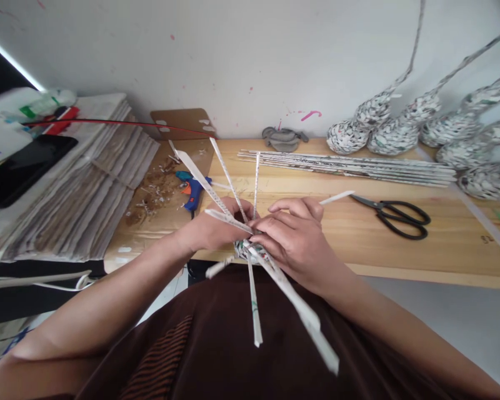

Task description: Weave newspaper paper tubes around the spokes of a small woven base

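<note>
A small woven paper piece (245,251) is between my hands at the table's front edge, mostly hidden by my fingers. Several rolled paper strips (294,300) fan out from it in all directions. My left hand (223,228) curls around its left and far side, fingers partly behind the strips. From the right, my right hand (294,236) presses its fingertips together at the centre where the strips meet. Another paper strip (337,196) sticks out past the right hand's knuckles.
Black-handled scissors (404,216) lie to the right. Behind are a bundle of paper rods (350,166), a grey cloth (284,139) and several woven paper gourd shapes (394,130). To the left are a blue glue gun (195,191), stacked newspapers (79,194) and a black phone (29,169).
</note>
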The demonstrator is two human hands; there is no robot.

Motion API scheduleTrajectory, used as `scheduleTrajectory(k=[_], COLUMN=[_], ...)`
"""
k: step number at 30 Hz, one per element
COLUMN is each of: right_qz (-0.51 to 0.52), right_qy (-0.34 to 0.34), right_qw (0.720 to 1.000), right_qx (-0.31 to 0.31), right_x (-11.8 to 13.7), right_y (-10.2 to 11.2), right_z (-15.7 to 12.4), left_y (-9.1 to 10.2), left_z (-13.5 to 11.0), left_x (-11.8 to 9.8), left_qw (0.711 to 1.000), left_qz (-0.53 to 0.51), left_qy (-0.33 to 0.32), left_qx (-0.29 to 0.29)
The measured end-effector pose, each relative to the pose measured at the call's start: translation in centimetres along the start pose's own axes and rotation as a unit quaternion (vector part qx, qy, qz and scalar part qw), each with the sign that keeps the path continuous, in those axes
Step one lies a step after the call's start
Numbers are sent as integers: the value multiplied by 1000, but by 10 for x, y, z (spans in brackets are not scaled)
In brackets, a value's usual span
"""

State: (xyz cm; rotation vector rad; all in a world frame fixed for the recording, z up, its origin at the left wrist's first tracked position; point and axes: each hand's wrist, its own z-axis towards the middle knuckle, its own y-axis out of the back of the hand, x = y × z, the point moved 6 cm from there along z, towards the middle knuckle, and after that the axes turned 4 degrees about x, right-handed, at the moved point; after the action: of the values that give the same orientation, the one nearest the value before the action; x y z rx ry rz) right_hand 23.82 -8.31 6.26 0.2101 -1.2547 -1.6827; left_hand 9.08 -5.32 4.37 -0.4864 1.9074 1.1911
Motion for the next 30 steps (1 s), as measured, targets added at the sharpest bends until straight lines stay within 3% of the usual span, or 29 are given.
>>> scheduleTrajectory(k=[3,5,10,16,19,21,24,27,30], right_qz=[-16,-21,-25,-40,50,158,309,404,403], right_qy=[-1,7,22,23,-12,-95,-213,-261,-266], right_qw=[1000,1000,997,995,995,980,925,874,870], right_qx=[-4,-2,-63,-93,-85,-70,-53,-71,-100], right_x=[4,6,7,1,-5,-17,-35,-46,-51], right_y=[-2,-4,0,2,-4,-13,-32,-44,-42], right_z=[0,-2,-16,-28,-25,-23,-27,-30,-29], left_y=[-4,-4,-5,-4,-5,-6,-5,-4,-4], left_z=[3,3,2,1,0,-1,-3,-5,-7], left_x=[4,4,7,14,17,18,17,14,13], left_qw=[998,997,998,997,997,996,995,995,994], left_qz=[-41,-61,-65,-46,-42,-50,-63,-68,-82], left_qy=[-1,-21,-12,4,8,12,6,-4,-21], left_qx=[42,37,-1,-65,-66,-68,-74,-73,-63])
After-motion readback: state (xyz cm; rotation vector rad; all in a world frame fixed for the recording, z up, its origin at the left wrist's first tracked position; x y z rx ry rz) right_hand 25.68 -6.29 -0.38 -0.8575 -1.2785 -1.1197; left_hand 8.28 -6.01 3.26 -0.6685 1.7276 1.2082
